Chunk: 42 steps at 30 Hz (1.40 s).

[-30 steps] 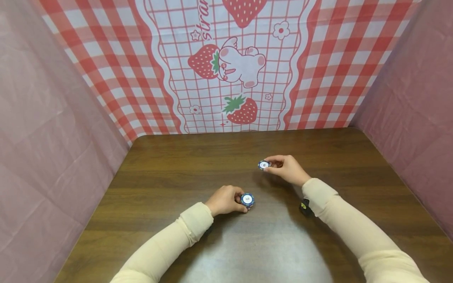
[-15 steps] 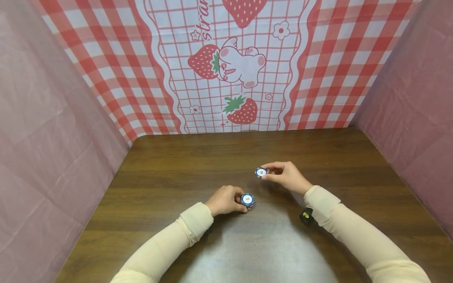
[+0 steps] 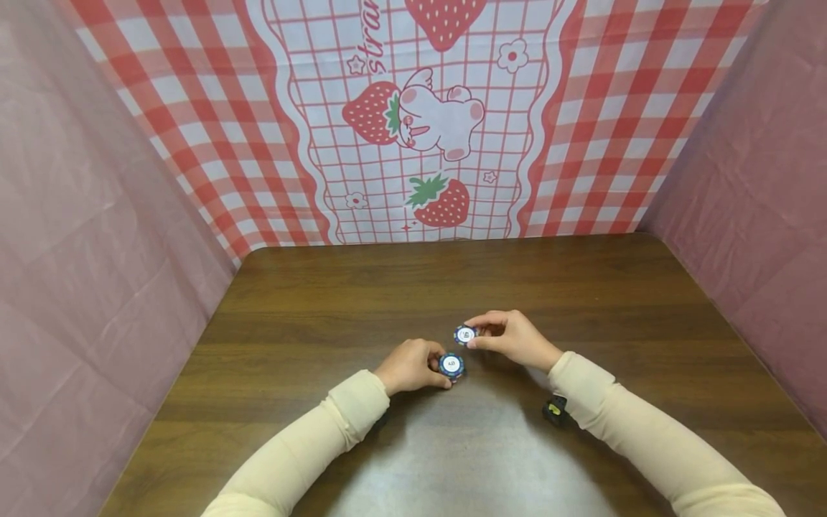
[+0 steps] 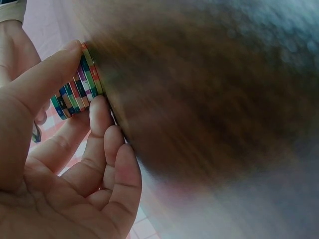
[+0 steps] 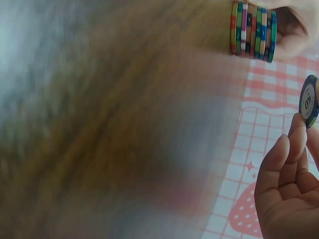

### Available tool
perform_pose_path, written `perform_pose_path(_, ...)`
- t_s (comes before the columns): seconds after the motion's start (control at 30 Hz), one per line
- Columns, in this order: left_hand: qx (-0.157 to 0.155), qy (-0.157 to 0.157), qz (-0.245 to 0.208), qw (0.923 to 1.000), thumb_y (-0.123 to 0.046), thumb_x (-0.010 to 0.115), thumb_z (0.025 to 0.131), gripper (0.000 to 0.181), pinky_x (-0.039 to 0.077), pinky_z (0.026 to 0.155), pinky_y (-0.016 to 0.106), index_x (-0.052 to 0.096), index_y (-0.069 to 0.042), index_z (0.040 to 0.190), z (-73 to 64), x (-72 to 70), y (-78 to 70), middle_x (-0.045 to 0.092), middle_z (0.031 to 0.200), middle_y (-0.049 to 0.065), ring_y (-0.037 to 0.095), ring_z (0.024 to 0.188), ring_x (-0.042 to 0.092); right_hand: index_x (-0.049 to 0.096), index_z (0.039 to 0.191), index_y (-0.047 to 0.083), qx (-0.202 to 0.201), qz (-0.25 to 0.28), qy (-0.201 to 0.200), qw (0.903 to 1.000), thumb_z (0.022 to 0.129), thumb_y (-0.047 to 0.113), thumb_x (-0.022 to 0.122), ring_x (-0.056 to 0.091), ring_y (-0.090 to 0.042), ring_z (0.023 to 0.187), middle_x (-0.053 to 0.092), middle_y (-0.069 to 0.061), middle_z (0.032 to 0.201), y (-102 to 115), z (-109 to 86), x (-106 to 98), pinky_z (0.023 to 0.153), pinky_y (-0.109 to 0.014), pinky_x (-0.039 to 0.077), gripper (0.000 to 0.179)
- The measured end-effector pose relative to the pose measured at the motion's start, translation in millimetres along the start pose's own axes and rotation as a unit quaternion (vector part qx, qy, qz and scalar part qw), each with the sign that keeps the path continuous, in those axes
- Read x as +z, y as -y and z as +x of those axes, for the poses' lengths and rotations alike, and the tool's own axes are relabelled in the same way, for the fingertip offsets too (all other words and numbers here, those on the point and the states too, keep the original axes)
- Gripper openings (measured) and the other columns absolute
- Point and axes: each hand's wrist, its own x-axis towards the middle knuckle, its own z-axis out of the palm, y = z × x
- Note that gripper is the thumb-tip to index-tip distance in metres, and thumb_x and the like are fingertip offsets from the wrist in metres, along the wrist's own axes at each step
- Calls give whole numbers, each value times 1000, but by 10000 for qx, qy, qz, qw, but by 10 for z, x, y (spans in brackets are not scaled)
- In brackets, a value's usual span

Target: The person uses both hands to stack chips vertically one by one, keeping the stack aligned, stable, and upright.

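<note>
A stack of poker chips in several colours stands on the wooden table, a blue-edged chip with a white centre on top. My left hand grips the stack from the left, thumb and fingers on its sides; the left wrist view shows the layered chip edges between them. My right hand pinches a single blue poker chip by its edge, raised just behind and above the stack. In the right wrist view that chip is marked 50, at the right border of the picture.
The brown wooden table spreads around both hands. Behind it hangs a red-and-white checked cloth with strawberry prints, and pink cloths close off the sides. A dark wrist device shows under the right sleeve.
The right hand has brought its poker chip nearer, moving toward me and slightly left, close to the stack. My left hand and the stack have stayed in place.
</note>
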Motion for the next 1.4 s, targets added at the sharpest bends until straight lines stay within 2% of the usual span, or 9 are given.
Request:
perform_pose_path(0.27,13,11,53,10000,-26,88,70,30,41,61,20,68,-12,88,0,7,13,62,71,-7,3,64,51,74,108,10,95,-57,270,9996,81,22,80,55,-8,70,68,-3,86,27,-23,88,60,-22,47,30)
perform_pose_path(0.53,79,-7,122,9999,-26,87,71,30,40,60,20,68,-12,88,6,1,10,61,71,-8,3,63,50,75,107,8,-188,-391,615,9972,81,22,80,55,-4,71,71,-3,90,86,-19,138,63,-22,48,29)
perform_pose_path(0.77,89,7,138,9999,-27,88,70,31,41,60,20,68,-13,89,6,0,11,61,71,-8,2,63,50,75,106,7,-114,-395,810,9959,80,21,81,57,-4,74,71,-6,92,48,-8,182,67,-21,50,30)
perform_pose_path(1.2,-1,65,65,10000,-26,87,72,31,42,61,20,69,-12,92,5,0,11,61,72,-7,3,65,51,75,105,7,-273,-499,1043,9929,80,19,80,57,-3,78,70,-5,92,120,7,213,71,-21,52,29)
perform_pose_path(1.4,3,61,7,10000,-26,87,71,31,42,62,20,70,-12,93,9,8,25,62,73,-7,4,65,51,75,105,8,-307,-615,1097,9916,80,20,81,58,-8,79,69,-3,92,102,13,224,71,-21,51,28)
